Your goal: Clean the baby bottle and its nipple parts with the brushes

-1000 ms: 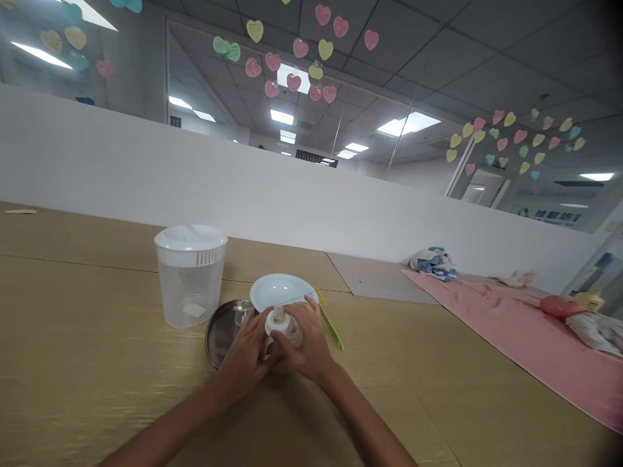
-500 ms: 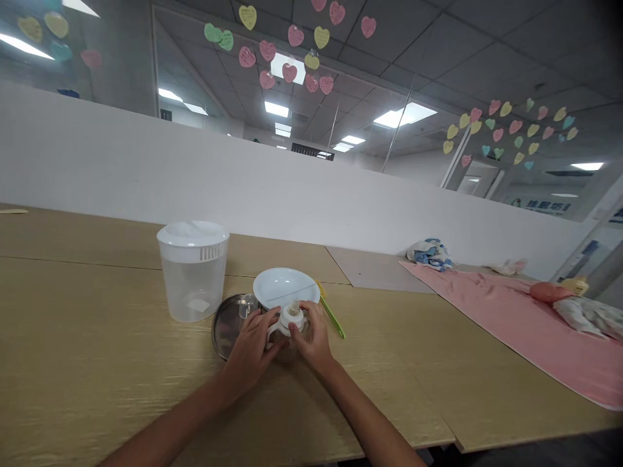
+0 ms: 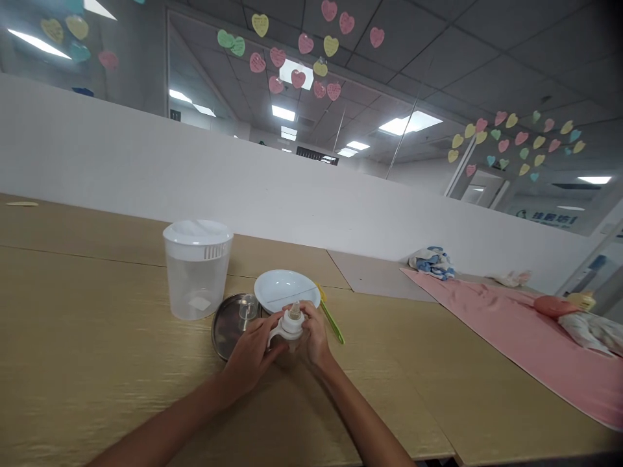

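A baby bottle (image 3: 291, 326) with a clear nipple, a white collar and a white side handle is held upright between both hands, above the front of the table. My left hand (image 3: 254, 347) is closed on its left side, by the handle. From the right, my right hand (image 3: 315, 334) grips the collar with bent fingers. The bottle's lower body is mostly hidden. Behind it stands a white bowl (image 3: 277, 285). Beside my left hand lies a round metal tray (image 3: 224, 327) with a small clear cap (image 3: 248, 307) on it.
A translucent lidded bucket (image 3: 197, 279) stands left of the tray. A green and yellow brush (image 3: 333, 322) lies right of the bowl. On the right, a pink cloth (image 3: 506, 331) covers the table, with a blue and white cloth bundle (image 3: 432, 263) at its far corner. A white wall (image 3: 272, 201) runs behind.
My right thumb has shifted off the front of the collar, so more of the bottle's top shows. The bottle stays between both hands. The whole view has tilted slightly.
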A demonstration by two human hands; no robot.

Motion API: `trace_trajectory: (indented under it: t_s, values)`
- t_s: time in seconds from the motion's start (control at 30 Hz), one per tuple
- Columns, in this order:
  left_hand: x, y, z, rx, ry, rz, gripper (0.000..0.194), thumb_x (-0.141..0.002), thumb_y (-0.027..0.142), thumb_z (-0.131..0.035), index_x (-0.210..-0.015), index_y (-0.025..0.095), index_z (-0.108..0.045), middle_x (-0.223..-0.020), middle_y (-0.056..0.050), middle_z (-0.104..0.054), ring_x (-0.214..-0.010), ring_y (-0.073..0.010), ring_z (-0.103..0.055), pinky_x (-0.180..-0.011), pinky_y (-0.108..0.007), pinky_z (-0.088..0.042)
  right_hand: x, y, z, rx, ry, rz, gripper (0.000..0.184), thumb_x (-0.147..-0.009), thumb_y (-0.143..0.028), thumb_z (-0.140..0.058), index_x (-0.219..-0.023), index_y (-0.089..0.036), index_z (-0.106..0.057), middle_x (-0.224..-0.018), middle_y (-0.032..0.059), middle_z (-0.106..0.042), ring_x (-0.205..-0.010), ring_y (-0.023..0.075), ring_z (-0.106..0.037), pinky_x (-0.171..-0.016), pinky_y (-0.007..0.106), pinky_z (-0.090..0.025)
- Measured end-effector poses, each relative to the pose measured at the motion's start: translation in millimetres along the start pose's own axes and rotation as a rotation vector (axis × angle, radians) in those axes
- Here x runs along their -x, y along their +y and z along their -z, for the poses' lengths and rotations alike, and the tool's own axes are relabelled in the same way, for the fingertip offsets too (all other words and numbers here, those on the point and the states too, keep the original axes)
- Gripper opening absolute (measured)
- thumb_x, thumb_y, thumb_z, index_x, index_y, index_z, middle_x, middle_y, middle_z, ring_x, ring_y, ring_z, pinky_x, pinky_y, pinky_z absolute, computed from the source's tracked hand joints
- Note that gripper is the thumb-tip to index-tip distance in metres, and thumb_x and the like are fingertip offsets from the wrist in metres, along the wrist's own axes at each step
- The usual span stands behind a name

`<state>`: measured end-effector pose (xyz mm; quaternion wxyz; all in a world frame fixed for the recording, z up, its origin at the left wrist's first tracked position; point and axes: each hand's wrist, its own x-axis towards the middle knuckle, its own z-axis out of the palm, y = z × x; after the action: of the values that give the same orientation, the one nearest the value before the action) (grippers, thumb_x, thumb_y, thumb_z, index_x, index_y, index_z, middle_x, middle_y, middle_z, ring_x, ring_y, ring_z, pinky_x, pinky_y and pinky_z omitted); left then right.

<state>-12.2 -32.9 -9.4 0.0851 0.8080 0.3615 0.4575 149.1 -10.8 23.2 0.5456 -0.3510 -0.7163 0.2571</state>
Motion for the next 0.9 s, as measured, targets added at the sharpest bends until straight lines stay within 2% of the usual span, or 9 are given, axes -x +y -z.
trace_trajectory:
  t_s: [0.17, 0.3, 0.4, 0.5, 0.57, 0.7, 0.77, 0.9]
  values:
    - [0.2, 0.2, -0.8, 0.007, -0.002, 0.021, 0.046, -0.086, 0.033, -0.050, -0.131, 0.026, -0.038, -0.111, -0.008, -0.061, -0.099, -0.0232, -0.057, -0.082, -0.036, -0.048, 0.1, -6.9, 4.3, 0.041, 0.024, 0.039, 0.028, -0.071, -0.024, -0.035, -0.082, -0.018, -0.060, -0.088, 0.0072, -0.058, -0.090, 0.0213, -0.052, -0.083, 0.034, -0.041]
    - [0.1, 0.3, -1.7, 0.002, 0.017, 0.021, 0.045, -0.086, 0.033, -0.050, -0.129, 0.026, -0.040, -0.108, -0.007, -0.062, -0.097, -0.0232, -0.057, -0.082, -0.037, -0.048, 4.3, -5.9, 2.9, 0.088, 0.014, 0.116, 0.030, -0.082, -0.040, -0.037, -0.086, -0.018, -0.058, -0.091, 0.0064, -0.051, -0.089, 0.0204, -0.050, -0.081, 0.034, -0.041]
    - [0.2, 1.1, -1.8, 0.003, 0.025, 0.024, 0.046, -0.085, 0.032, -0.051, -0.129, 0.025, -0.041, -0.107, -0.007, -0.063, -0.097, -0.0230, -0.058, -0.081, -0.036, -0.049, 7.1, -6.5, 0.3, 0.191, 0.026, 0.118, 0.032, -0.085, -0.048, -0.041, -0.086, -0.019, -0.056, -0.089, 0.0049, -0.050, -0.087, 0.0189, -0.049, -0.081, 0.033, -0.041]
    - [0.7, 2.5, -1.4, 0.004, 0.033, 0.028, 0.041, -0.085, 0.031, -0.051, -0.125, 0.024, -0.045, -0.108, -0.007, -0.062, -0.098, -0.0226, -0.058, -0.082, -0.036, -0.049, 9.8, -6.4, 0.1, 0.242, 0.024, 0.134, 0.030, -0.089, -0.042, -0.038, -0.094, -0.020, -0.057, -0.091, 0.0051, -0.054, -0.090, 0.0186, -0.050, -0.083, 0.034, -0.039]
    - [0.8, 3.4, -0.9, 0.003, 0.041, 0.030, 0.036, -0.085, 0.031, -0.051, -0.120, 0.024, -0.049, -0.108, -0.007, -0.062, -0.098, -0.0223, -0.058, -0.083, -0.037, -0.049, 11.7, -3.9, 0.5, 0.243, 0.022, 0.156, 0.031, -0.090, -0.040, -0.035, -0.105, -0.021, -0.055, -0.097, 0.0060, -0.056, -0.095, 0.0196, -0.050, -0.086, 0.035, -0.039]
    - [0.2, 4.5, -0.1, -0.008, 0.030, 0.019, 0.032, -0.085, 0.032, -0.052, -0.117, 0.024, -0.051, -0.107, -0.006, -0.063, -0.097, -0.0219, -0.059, -0.083, -0.036, -0.049, 14.3, 5.2, -1.0, 0.226, 0.082, 0.127, 0.040, -0.089, -0.039, -0.036, -0.125, -0.021, -0.041, -0.103, 0.0079, -0.056, -0.097, 0.0204, -0.053, -0.084, 0.036, -0.042]
    - [-0.2, 5.1, 0.0, -0.017, 0.020, 0.018, 0.034, -0.085, 0.031, -0.052, -0.118, 0.024, -0.050, -0.107, -0.006, -0.063, -0.097, -0.0220, -0.058, -0.083, -0.036, -0.048, 15.1, 8.7, -1.8, 0.232, 0.144, 0.155, 0.041, -0.087, -0.038, -0.041, -0.123, -0.020, -0.039, -0.098, 0.0075, -0.057, -0.092, 0.0202, -0.055, -0.083, 0.036, -0.043]
    - [-0.6, 6.6, 0.1, -0.016, 0.008, -0.004, 0.043, -0.086, 0.032, -0.051, -0.127, 0.024, -0.042, -0.108, -0.007, -0.063, -0.097, -0.0222, -0.058, -0.082, -0.036, -0.048, 18.1, 8.4, 2.4, 0.384, 0.282, 0.353, 0.031, -0.079, -0.032, -0.051, -0.109, -0.021, -0.046, -0.089, 0.0050, -0.058, -0.089, 0.0218, -0.055, -0.091, 0.045, -0.038]
